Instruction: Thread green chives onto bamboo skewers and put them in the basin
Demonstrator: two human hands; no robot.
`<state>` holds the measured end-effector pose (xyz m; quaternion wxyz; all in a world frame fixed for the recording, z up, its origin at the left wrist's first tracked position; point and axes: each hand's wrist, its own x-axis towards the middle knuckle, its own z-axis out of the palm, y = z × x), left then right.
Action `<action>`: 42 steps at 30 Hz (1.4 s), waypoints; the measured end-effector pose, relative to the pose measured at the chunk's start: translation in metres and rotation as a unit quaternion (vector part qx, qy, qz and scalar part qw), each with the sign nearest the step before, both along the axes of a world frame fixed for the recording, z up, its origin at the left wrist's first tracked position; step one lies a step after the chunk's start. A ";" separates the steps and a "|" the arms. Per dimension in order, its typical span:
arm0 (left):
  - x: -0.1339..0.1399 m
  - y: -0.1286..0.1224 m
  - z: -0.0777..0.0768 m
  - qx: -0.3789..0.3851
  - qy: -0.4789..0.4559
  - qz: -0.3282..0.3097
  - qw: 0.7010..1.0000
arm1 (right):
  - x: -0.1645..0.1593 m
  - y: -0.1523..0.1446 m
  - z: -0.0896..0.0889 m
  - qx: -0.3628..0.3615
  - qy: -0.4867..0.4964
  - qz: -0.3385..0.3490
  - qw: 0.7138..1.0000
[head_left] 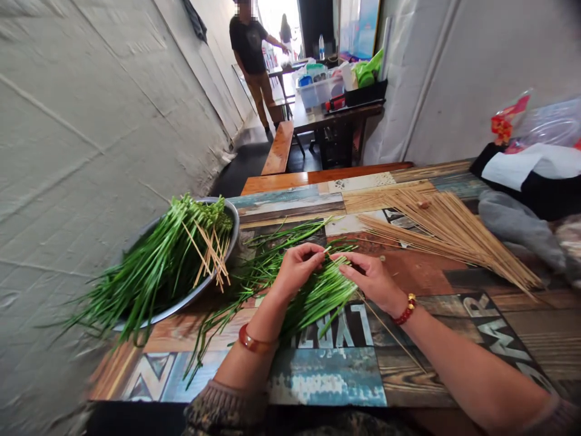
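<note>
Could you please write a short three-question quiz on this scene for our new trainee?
1. Where is the large heap of green stalks piled?
(a) in the grey bowl
(b) in the clear plastic bin
(c) on the wooden bench
2. True or false: the large fan of thin sticks lies to the left of the bowl.
3. Fill in: the red bracelet with gold pieces is on the ____ wrist.

Key:
1. a
2. False; it lies to the right, beyond the right hand.
3. right

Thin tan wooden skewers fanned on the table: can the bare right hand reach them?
Probably yes: the right hand is near the skewers, with nothing tall between, though it's busy at the long green stalks.
</note>
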<state>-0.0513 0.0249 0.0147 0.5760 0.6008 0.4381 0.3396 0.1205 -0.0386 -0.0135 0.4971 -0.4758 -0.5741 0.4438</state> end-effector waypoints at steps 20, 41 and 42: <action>-0.004 -0.010 -0.003 0.065 0.027 0.013 0.997 | -0.001 -0.002 0.003 0.004 -0.041 0.020 0.999; -0.005 -0.007 -0.010 0.206 0.095 0.014 0.974 | -0.003 -0.003 0.003 0.002 -0.044 0.012 0.999; -0.005 -0.007 -0.010 0.227 0.105 0.012 0.968 | -0.003 -0.003 0.003 0.001 -0.046 0.012 0.999</action>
